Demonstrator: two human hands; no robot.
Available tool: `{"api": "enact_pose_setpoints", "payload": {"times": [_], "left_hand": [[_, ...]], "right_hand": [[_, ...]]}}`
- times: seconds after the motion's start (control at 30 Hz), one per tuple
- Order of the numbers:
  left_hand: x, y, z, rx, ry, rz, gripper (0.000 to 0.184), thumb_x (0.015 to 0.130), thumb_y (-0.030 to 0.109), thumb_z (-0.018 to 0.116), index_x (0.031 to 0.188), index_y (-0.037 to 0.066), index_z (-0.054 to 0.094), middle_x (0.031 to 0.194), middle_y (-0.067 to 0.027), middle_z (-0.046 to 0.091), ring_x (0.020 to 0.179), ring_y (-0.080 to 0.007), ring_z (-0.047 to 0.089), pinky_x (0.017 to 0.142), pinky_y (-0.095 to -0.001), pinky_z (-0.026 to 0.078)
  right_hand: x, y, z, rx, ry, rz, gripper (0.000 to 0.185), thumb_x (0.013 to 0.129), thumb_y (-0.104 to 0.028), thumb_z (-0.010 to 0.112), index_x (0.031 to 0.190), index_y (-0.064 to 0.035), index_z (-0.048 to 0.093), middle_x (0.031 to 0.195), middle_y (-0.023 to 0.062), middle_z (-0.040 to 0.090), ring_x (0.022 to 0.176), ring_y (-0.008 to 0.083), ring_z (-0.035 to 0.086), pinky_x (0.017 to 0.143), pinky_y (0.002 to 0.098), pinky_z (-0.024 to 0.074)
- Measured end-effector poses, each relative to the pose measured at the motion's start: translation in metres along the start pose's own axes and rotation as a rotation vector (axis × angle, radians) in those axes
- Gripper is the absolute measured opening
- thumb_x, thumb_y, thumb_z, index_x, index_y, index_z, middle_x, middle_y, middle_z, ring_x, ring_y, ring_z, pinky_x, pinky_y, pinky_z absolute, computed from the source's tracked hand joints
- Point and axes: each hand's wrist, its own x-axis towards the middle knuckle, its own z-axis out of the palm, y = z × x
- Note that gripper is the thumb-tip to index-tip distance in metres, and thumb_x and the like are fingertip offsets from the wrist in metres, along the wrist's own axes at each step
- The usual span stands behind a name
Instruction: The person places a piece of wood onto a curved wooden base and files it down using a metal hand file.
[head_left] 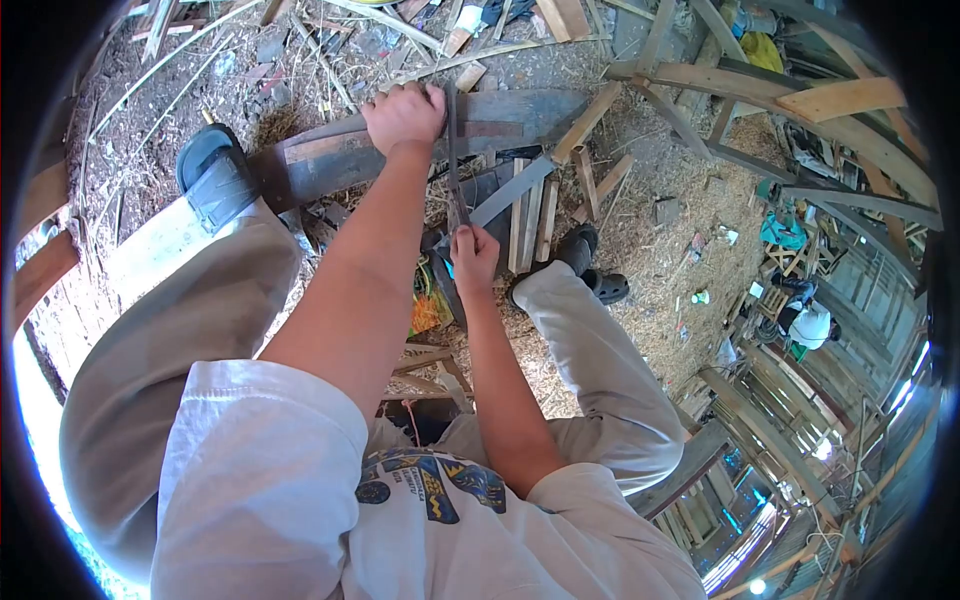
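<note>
My left hand (405,117) is closed, fingers curled, at the upper edge of a dark, curved wooden board (335,160). Whatever lies under its palm is hidden. Beside its thumb runs a long, narrow dark bar (452,145), which crosses the board. My right hand (474,258) is wrapped around the bar's lower end; I cannot make out what kind of tool it is. A pale grey flat strip (512,191) slants up and right from near my right hand. Several short wooden slats (532,225) lie below that strip.
My sandalled foot (218,180) is by the board's left end; my other foot (575,250) is right of the slats. Shavings cover the ground (660,270). Curved timbers (740,85) stand at upper right. Another person (810,325) is far right.
</note>
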Motion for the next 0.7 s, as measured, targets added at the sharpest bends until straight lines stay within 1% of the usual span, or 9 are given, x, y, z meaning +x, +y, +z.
{"api": "enact_pose_setpoints", "payload": {"times": [0.07,0.17,0.27,0.33,0.4,0.5,0.57,0.63,0.7], "left_hand": [[-0.001,0.000,0.001,-0.001,0.015,0.000,0.047,0.099,0.047,0.049,0.091,0.012,0.080,0.093,-0.0099,0.079,0.092,-0.0311,0.074,0.088,-0.0482,0.051],[-0.002,-0.001,-0.001,0.004,0.008,-0.001,0.046,0.099,0.047,0.050,0.091,0.012,0.080,0.094,-0.0098,0.079,0.092,-0.0308,0.074,0.088,-0.0480,0.051],[0.002,0.001,0.000,-0.004,0.015,-0.005,0.044,0.099,0.045,0.050,0.092,0.013,0.080,0.094,-0.0096,0.079,0.092,-0.0309,0.074,0.087,-0.0481,0.051],[0.002,0.001,0.002,-0.009,0.007,-0.012,0.044,0.099,0.043,0.050,0.092,0.013,0.080,0.095,-0.0095,0.079,0.092,-0.0310,0.074,0.087,-0.0482,0.051],[0.001,0.000,0.006,-0.010,0.014,-0.024,0.043,0.100,0.042,0.049,0.091,0.013,0.080,0.094,-0.0094,0.079,0.092,-0.0313,0.073,0.087,-0.0484,0.051],[0.000,-0.002,0.004,-0.022,0.017,-0.007,0.042,0.100,0.041,0.049,0.091,0.013,0.080,0.095,-0.0093,0.079,0.092,-0.0313,0.074,0.087,-0.0486,0.051],[0.000,-0.001,0.004,-0.024,0.020,-0.003,0.042,0.100,0.040,0.049,0.091,0.013,0.080,0.095,-0.0095,0.079,0.093,-0.0313,0.074,0.087,-0.0487,0.051],[0.001,0.001,0.002,-0.027,0.018,-0.008,0.041,0.100,0.039,0.050,0.091,0.013,0.080,0.096,-0.0098,0.079,0.093,-0.0309,0.074,0.086,-0.0491,0.051],[0.000,0.002,0.004,-0.017,0.018,-0.004,0.041,0.100,0.039,0.050,0.091,0.013,0.080,0.096,-0.0099,0.079,0.093,-0.0308,0.074,0.086,-0.0492,0.051]], "right_hand": [[0.011,-0.002,0.003,-0.148,0.030,-0.135,0.034,0.106,-0.015,0.057,0.074,-0.0053,0.052,0.064,-0.0061,0.045,0.055,0.0041,0.037,0.051,0.0276,0.0276],[0.010,-0.016,0.010,-0.135,0.027,-0.094,0.033,0.106,-0.015,0.058,0.075,-0.0053,0.053,0.064,-0.0064,0.044,0.056,0.0037,0.037,0.052,0.0274,0.0275],[-0.002,0.016,-0.006,-0.104,0.014,-0.057,0.033,0.106,-0.016,0.057,0.075,-0.0046,0.052,0.064,-0.0064,0.043,0.056,0.0041,0.037,0.052,0.0276,0.0272],[0.001,0.013,-0.006,-0.120,0.009,-0.065,0.034,0.106,-0.017,0.057,0.075,-0.0038,0.052,0.064,-0.0060,0.044,0.056,0.0043,0.038,0.052,0.0276,0.0279],[0.014,0.015,-0.008,-0.196,0.028,-0.152,0.033,0.106,-0.016,0.058,0.076,-0.0040,0.054,0.065,-0.0055,0.048,0.057,0.0044,0.041,0.052,0.0273,0.0293],[0.007,-0.022,0.011,-0.172,0.023,-0.076,0.033,0.106,-0.017,0.059,0.076,-0.0037,0.055,0.066,-0.0046,0.050,0.058,0.0045,0.043,0.053,0.0277,0.0307],[-0.002,0.003,-0.001,-0.150,0.046,-0.076,0.033,0.105,-0.017,0.060,0.076,-0.0036,0.056,0.065,-0.0046,0.051,0.058,0.0046,0.043,0.053,0.0278,0.0311],[-0.013,0.007,-0.001,-0.087,0.051,-0.071,0.034,0.105,-0.017,0.060,0.074,-0.0041,0.054,0.064,-0.0045,0.049,0.058,0.0048,0.042,0.053,0.0288,0.0313],[-0.004,0.008,-0.006,-0.131,0.057,-0.072,0.035,0.105,-0.017,0.060,0.073,-0.0045,0.052,0.064,-0.0047,0.049,0.057,0.0049,0.041,0.053,0.0291,0.0309]]}}
